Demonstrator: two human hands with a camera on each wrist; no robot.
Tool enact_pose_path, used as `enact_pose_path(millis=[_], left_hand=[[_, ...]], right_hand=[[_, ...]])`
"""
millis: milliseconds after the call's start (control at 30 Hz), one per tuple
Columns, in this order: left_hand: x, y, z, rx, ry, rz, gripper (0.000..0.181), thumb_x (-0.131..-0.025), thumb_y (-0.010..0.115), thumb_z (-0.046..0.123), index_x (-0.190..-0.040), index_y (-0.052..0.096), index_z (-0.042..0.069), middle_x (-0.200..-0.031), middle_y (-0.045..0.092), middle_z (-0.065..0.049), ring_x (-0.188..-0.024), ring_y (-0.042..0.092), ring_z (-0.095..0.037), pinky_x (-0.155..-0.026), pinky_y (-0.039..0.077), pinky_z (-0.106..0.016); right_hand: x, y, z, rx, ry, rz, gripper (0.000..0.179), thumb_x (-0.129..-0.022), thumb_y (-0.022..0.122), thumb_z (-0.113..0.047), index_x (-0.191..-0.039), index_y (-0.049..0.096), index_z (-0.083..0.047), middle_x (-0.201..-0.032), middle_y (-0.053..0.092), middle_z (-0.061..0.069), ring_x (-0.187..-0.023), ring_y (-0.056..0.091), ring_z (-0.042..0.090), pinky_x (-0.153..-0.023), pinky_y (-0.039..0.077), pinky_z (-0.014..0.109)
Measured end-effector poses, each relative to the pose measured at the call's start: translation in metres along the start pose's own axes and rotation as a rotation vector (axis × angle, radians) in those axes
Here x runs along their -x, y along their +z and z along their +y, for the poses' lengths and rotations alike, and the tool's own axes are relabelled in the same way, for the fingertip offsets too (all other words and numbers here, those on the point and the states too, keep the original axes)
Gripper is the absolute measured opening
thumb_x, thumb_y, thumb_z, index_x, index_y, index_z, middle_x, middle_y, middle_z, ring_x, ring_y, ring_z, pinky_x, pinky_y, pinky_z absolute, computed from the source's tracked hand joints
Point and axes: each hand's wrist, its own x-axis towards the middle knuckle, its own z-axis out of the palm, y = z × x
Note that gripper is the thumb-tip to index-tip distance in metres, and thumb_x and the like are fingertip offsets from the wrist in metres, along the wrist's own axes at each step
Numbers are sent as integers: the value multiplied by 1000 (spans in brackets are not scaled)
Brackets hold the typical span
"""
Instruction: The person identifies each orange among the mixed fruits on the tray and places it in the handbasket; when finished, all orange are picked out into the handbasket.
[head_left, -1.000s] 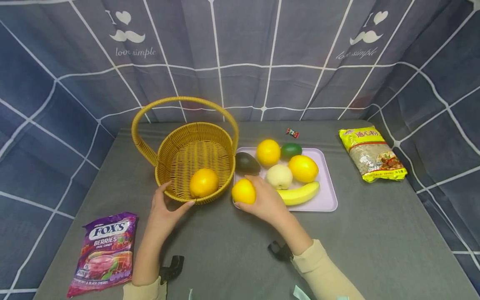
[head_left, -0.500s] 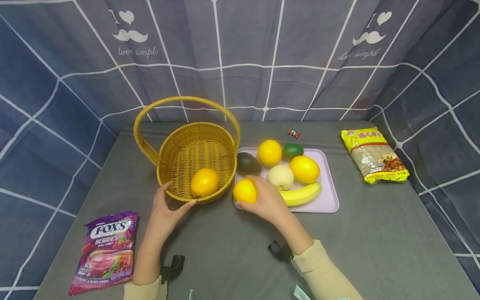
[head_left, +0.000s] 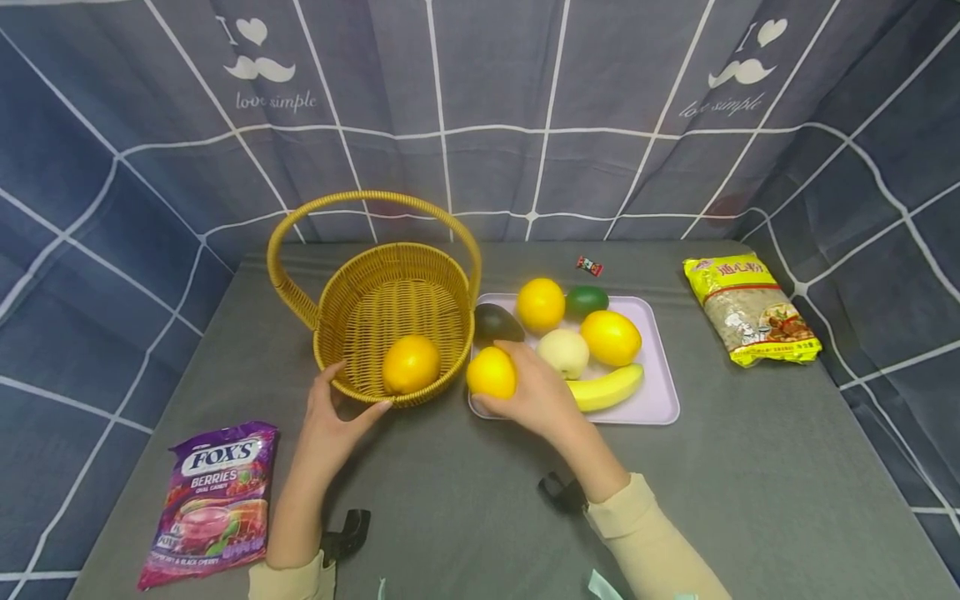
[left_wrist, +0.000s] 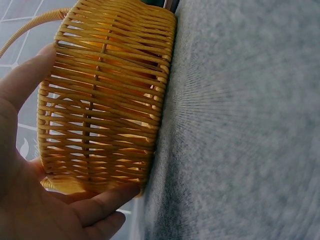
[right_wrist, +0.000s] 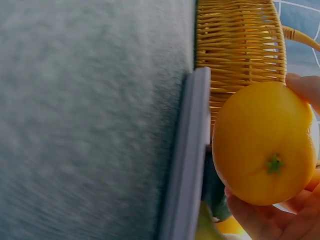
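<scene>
Golden orange clasped in curled right fingers, wicker basket held by widely spread left fingers

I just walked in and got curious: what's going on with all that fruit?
Someone's right hand holds a round, smooth yellow-orange fruit at the left end of a pale purple rectangular tray. Their left hand grips the near side of a round golden woven basket, where another round yellow-orange fruit lies. More fruit, including a curved yellow banana, is on the tray.
</scene>
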Motion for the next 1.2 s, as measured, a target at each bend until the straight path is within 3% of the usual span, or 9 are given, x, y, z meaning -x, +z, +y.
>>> enact_pose_path(millis=[500, 1200], left_hand=[[0, 1, -1, 0, 3, 12, 98, -79, 76, 50, -151, 19, 17, -152, 21, -21, -135, 30, -42, -109, 26, -58], [0, 3, -3, 15, 20, 20, 98, -79, 77, 47, -151, 18, 14, -151, 20, -22, -136, 29, -43, -109, 26, -57]], right_hand=[[-4, -17, -19, -47, -27, 48, 76, -71, 78, -53, -134, 52, -17, -130, 55, 0, -112, 55, 18, -94, 47, 40], [-23, -20, -72, -118, -95, -10, 77, -71, 77, -56, -135, 50, -24, -125, 54, -6, -95, 56, 13, -79, 51, 35]])
